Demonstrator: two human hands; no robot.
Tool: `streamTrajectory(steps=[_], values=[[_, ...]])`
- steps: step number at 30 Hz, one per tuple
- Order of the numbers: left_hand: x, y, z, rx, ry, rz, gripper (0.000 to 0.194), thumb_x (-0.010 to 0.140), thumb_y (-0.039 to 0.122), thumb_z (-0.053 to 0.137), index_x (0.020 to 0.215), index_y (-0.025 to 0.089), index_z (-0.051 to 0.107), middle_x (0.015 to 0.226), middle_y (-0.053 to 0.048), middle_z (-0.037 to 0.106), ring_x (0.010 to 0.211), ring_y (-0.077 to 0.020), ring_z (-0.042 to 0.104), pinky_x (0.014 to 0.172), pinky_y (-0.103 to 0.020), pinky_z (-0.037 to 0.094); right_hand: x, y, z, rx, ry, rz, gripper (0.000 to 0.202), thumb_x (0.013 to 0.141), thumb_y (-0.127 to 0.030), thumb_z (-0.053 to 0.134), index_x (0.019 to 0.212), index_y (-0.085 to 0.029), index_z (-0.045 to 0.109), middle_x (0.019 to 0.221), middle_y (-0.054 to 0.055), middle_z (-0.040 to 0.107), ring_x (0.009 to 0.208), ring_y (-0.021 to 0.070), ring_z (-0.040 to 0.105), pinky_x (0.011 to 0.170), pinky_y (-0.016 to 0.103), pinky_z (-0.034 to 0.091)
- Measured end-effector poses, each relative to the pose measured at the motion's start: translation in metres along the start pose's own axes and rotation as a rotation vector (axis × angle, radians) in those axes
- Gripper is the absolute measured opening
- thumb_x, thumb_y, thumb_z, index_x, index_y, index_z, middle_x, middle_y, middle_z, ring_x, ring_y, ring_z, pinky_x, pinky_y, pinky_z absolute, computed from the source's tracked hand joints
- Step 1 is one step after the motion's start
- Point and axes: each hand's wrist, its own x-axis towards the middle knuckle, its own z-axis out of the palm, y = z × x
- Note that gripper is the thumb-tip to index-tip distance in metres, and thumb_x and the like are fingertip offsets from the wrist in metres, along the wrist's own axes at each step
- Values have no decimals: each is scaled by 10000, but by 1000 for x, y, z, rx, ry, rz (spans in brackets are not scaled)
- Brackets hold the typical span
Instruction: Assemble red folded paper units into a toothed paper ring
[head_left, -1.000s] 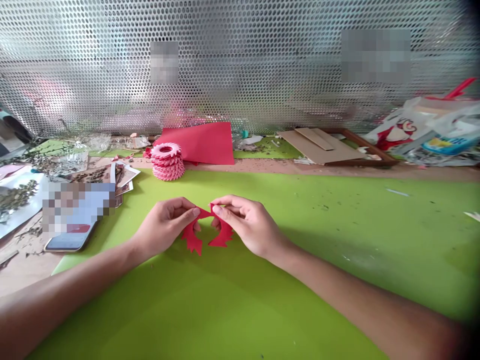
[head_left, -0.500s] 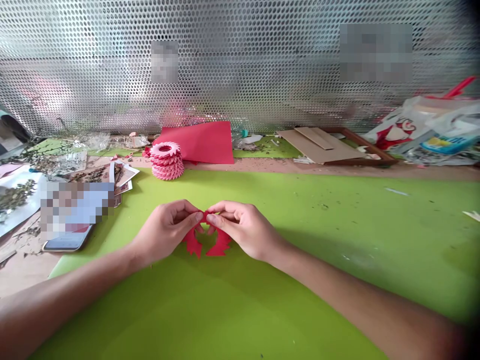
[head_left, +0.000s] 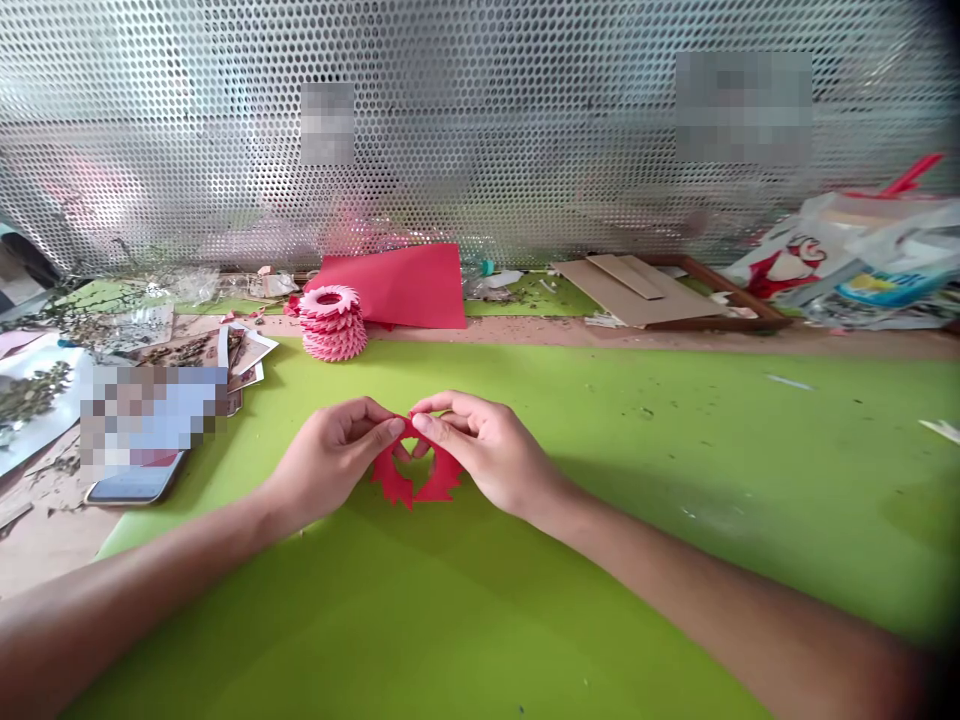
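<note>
A red paper ring [head_left: 442, 478] with a jagged outer edge hangs between my two hands, above the green table surface [head_left: 420, 620]. My left hand [head_left: 345, 445] pinches its top from the left, thumb and fingers pressed together. From the right, my right hand [head_left: 476, 450] pinches the ring's top close beside the left fingertips. At the bottom, the ring's two jagged ends come near each other. Behind my hands stands a stack of pink and red toothed paper rings [head_left: 334, 325], with a red paper sheet [head_left: 405, 285] behind it.
A phone [head_left: 139, 480] and several photo cards [head_left: 251, 350] lie at the left among dried plant bits. Brown cardboard [head_left: 630, 290] rests at the back right, near plastic bags [head_left: 862, 260]. A perforated metal panel [head_left: 480, 120] stands along the back.
The ring's two lower ends have come closer together and slightly up. My right fingers have shifted a little upward at the ring's top.
</note>
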Motion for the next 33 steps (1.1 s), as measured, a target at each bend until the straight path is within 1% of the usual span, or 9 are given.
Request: streamTrajectory(steps=[5,7,10,15,19,23,26,29,33], values=[[3,3,-9,-181,42,-74,400,818,531,688,881,143,619,777,-55,738,611,-139,660,600,-234,485,-3,-6,-22,-474,11,-614,348,931,-227,576,1279,-213,582,1256,89,690,1109,223,668,890,373,578],[3,5,-11,-248,49,-107,360,811,476,720,943,154,631,798,-40,731,642,-127,651,596,-212,474,-3,-8,-27,-631,-27,-853,391,886,-175,634,1269,-234,590,1247,66,701,1109,219,668,930,389,567],[2,6,-13,-398,33,-178,303,816,387,736,1012,172,649,834,-32,719,678,-121,649,587,-193,481,-4,-12,-29,-683,-36,-991,341,883,-232,673,1220,-244,626,1109,39,761,1029,210,705,899,383,591],[2,4,-12,-533,-36,-265,186,864,294,682,985,154,668,796,-47,709,608,-100,631,546,-173,481,-5,-11,-28,-623,-11,-1047,343,868,-237,704,1206,-227,646,1072,50,774,1028,222,715,893,378,611],[6,2,-15,-339,-27,-264,354,932,460,547,1100,162,638,667,-19,646,473,-106,548,460,-200,427,-8,-8,-23,-552,37,-931,296,897,-128,646,1168,-244,668,995,41,785,890,197,740,793,325,619],[7,1,-25,-91,128,-3,381,952,491,461,1108,189,633,870,-20,625,462,-66,470,439,-205,372,-11,-9,-17,-442,123,-695,173,937,-163,594,1055,-233,699,867,37,780,700,165,723,622,268,589],[0,2,-31,89,85,280,373,946,485,498,1161,209,629,1085,-54,654,557,-78,539,564,-234,468,-12,-11,-15,-441,147,-679,137,930,-161,606,1009,-223,699,879,39,783,711,163,728,629,257,581],[-6,2,-29,378,60,441,326,874,412,665,1108,185,689,1030,-70,728,547,-90,565,567,-236,478,-12,-11,-14,-465,126,-670,127,923,-173,605,989,-216,704,860,44,783,687,169,725,610,266,575],[-7,-1,-19,446,121,439,210,874,365,677,927,184,769,811,-56,764,514,-121,630,524,-229,494,-12,-7,-13,-434,65,-637,136,930,-203,591,994,-219,710,827,26,778,644,156,708,600,264,575]])
